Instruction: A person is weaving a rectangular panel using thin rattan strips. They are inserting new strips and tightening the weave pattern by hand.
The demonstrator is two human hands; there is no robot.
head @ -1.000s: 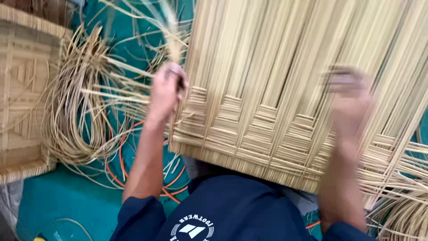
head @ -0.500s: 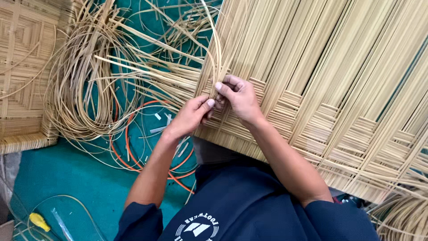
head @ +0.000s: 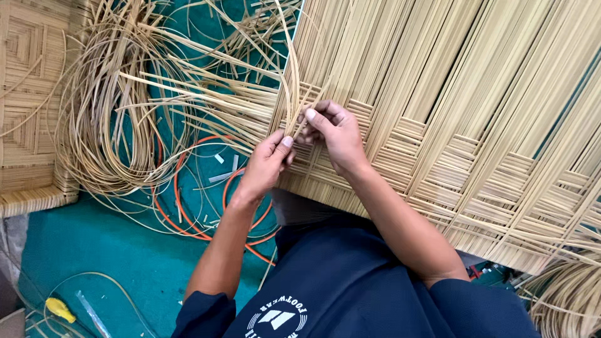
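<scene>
Two hands meet at the near-left corner of a large woven cane panel (head: 451, 125), which lies across the person's lap and runs away up and to the right.

- Item held: a thin cane strand (head: 293, 87), pinched low down and arcing upward from the grip. The left hand (head: 266, 166) closes thumb and forefinger on it just below the right hand (head: 332, 134), whose fingers are curled shut on the same strand, with a short strip end poking out between the two.
- Panel, at and right of the grip: a stepped band of crosswise weave runs along the near edge. Beyond it, above the grip, long upright strips stand unwoven, so by the look of it only the lower margin is done and most of the height is left.
- Left of the grip: loose strip ends (head: 206, 100) fan out from the panel's edge, untrimmed.
- Further left: a coil of cane (head: 100, 125) on the teal floor (head: 94, 250), with an orange cord loop (head: 188, 206) just below it.
- Far left: a finished woven piece (head: 28, 112).
- Lower left, well apart: a yellow-handled tool (head: 59, 308).
</scene>
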